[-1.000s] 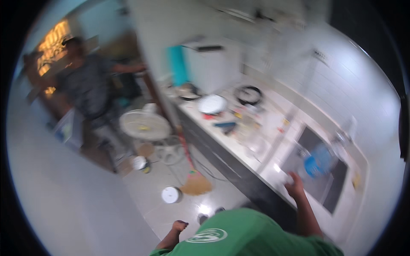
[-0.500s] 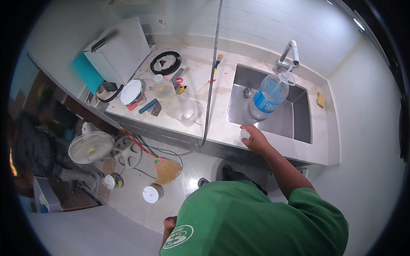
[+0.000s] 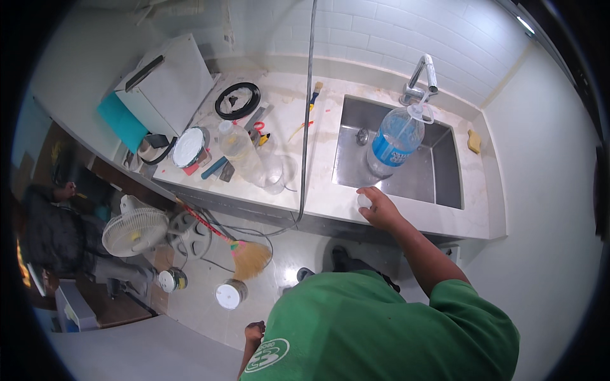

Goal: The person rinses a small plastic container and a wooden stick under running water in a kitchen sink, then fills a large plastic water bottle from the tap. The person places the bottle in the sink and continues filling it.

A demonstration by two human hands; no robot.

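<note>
My right hand [image 3: 382, 210] is over the front edge of the counter by the sink, its thumb and fingers closed on a small round whitish cap [image 3: 364, 200]. Just beyond it, a large clear water bottle [image 3: 397, 143] with a blue label stands in the steel sink [image 3: 351, 155]. The bottle's neck, with a white ring handle [image 3: 420, 113], is under the chrome faucet [image 3: 426, 75]; a thin stream seems to run from the spout into it. Low beside my green shirt hangs my left hand [image 3: 255, 331], fingers curled, with nothing visible in it.
On the counter's left are a clear bottle [image 3: 236, 147], a plastic container [image 3: 272, 173], a black coil [image 3: 237, 100], a lidded can [image 3: 189, 147] and a brush [image 3: 316, 94]. A grey cable [image 3: 309, 108] hangs across. A fan [image 3: 135, 232], broom [image 3: 250, 257] and cans stand on the floor; another person is at left.
The view has shifted slightly, so the counter and sink sit a little further left. My right hand stays by the sink with the cap, and the bottle remains under the faucet.
</note>
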